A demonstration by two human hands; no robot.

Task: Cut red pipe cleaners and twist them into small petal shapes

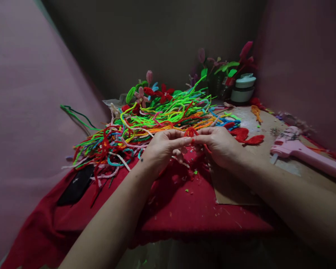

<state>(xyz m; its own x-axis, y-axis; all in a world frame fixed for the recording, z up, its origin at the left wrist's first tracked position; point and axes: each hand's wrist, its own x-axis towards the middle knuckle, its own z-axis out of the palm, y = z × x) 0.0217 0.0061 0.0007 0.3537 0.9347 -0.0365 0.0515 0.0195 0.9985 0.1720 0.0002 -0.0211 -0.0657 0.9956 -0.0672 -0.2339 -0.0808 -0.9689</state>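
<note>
Head view: red fuzzy loops (pixel 191 132), pinched between closed fingertips of left hand (pixel 160 148) and right hand (pixel 222 145), above red cloth (pixel 185 213). Judged light, soft, bendable, hardly slippery; easily crushed. Best gripped low at both sides, lightly, clear of upper curves.

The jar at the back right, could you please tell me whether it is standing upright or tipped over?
Upright: the jar has its body below and its pale top uppermost.
</note>
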